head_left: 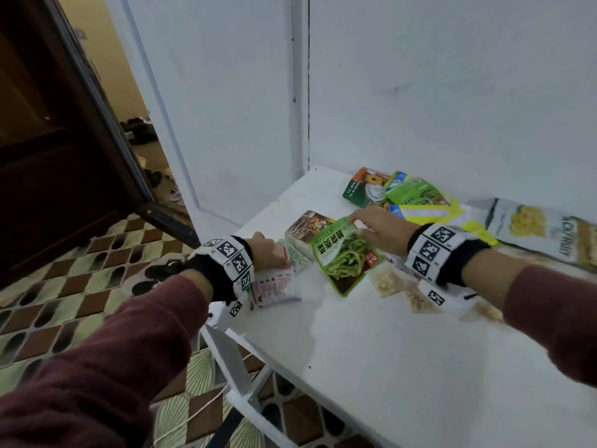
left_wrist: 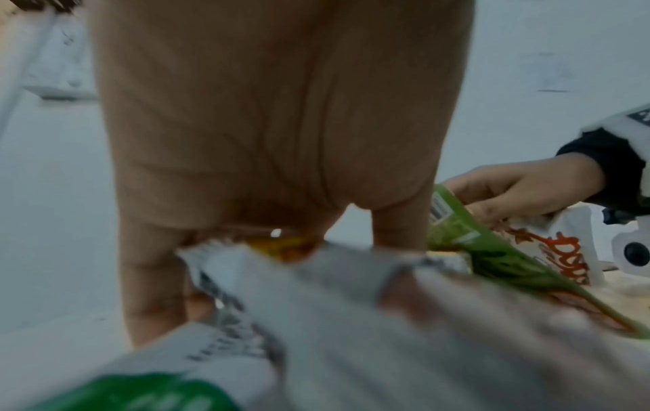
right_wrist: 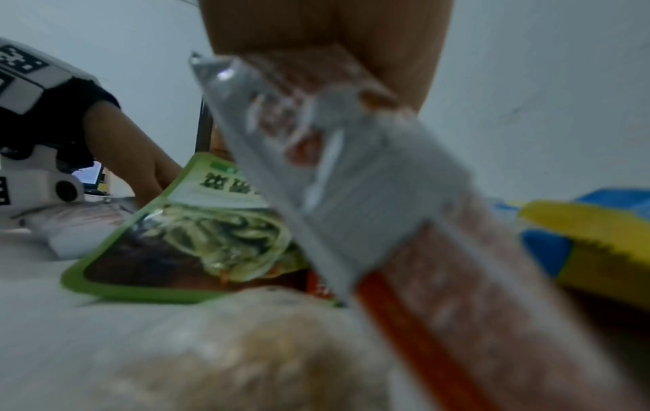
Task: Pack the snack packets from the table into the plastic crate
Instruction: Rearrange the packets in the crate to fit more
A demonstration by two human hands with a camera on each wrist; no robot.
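My left hand [head_left: 266, 252] grips a bunch of white-and-red snack packets [head_left: 274, 284] at the table's left edge; in the left wrist view they fill the foreground as silvery packets [left_wrist: 316, 319] under my palm. My right hand [head_left: 378, 229] pinches the top edge of a green packet [head_left: 342, 257] with a noodle picture, lifting that end. The same hand also holds a silver-and-red packet [right_wrist: 351, 166], seen close in the right wrist view. The green packet [right_wrist: 176, 236] lies slanted beyond it. No crate is in view.
A brown packet [head_left: 308, 226] lies behind the green one. More green, blue and yellow packets [head_left: 410, 195] are piled by the wall, with a long white packet [head_left: 533, 227] at the right. Clear bags of nuts [head_left: 387, 282] lie under my right wrist. The white table [head_left: 387, 350] ends left above tiled floor.
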